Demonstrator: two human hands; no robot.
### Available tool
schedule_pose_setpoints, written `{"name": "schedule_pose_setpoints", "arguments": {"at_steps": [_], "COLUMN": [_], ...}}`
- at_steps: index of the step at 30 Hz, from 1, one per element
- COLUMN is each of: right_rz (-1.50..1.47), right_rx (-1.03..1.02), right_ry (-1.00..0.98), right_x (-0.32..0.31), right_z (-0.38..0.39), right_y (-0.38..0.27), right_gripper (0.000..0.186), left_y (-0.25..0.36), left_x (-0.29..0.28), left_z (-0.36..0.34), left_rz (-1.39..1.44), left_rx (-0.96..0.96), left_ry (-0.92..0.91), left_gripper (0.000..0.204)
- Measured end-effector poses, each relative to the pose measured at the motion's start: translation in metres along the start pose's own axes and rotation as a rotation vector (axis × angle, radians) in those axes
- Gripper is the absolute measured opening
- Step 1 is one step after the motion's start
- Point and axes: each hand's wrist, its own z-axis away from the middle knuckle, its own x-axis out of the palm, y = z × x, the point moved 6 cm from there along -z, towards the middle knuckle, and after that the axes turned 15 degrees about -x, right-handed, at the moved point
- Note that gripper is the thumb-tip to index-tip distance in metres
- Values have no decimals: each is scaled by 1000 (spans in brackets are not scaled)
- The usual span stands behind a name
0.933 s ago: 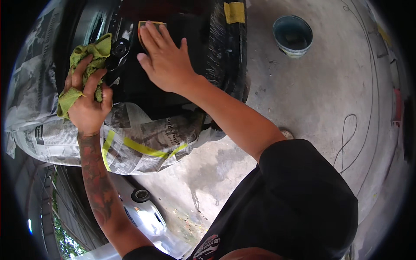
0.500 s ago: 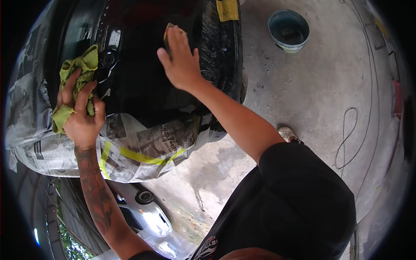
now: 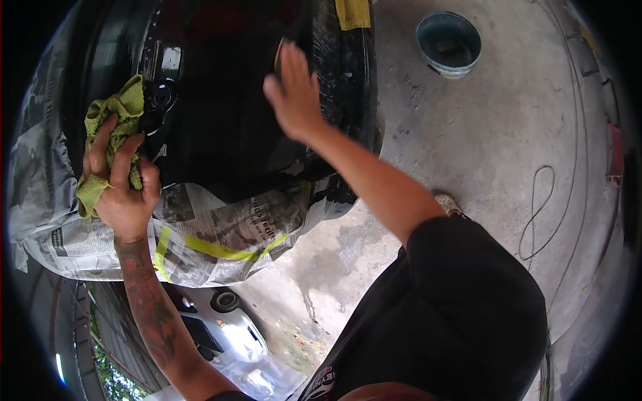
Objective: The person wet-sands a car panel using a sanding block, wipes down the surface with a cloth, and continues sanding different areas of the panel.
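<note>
My left hand is closed over a crumpled green cloth, resting at the left side of a glossy black car panel. My right hand lies flat on the same panel, towards its right edge, and is slightly blurred. Under its fingers sits a dark pad with an orange edge; most of it is hidden by the hand. Whitish, streaky residue marks the panel just right of that hand.
Newspaper with yellow-green tape covers the panel's near side. A yellow piece lies at the panel's upper right. On the concrete floor stand a bucket and a looped cable. A white car is at lower left.
My right hand has slid to the right across the black panel with the pad under it. My left hand keeps its grasp on the cloth; the view has shifted slightly.
</note>
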Motion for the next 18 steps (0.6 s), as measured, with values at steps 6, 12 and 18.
{"name": "schedule_pose_setpoints", "arguments": {"at_steps": [6, 12, 18], "right_rz": [-5, -107, 1], "right_rx": [-46, -79, -125], "right_ry": [181, -124, 32], "right_x": [-33, 22, 0], "right_z": [-95, 113, 59], "right_y": [87, -10, 1], "right_gripper": [70, 83, 79], "left_y": [4, -3, -1], "left_x": [10, 2, 6], "left_z": [-4, 3, 0], "left_rz": [6, -2, 20], "left_rx": [-12, -23, -12], "left_ry": [-19, -14, 0], "left_gripper": [29, 28, 23]}}
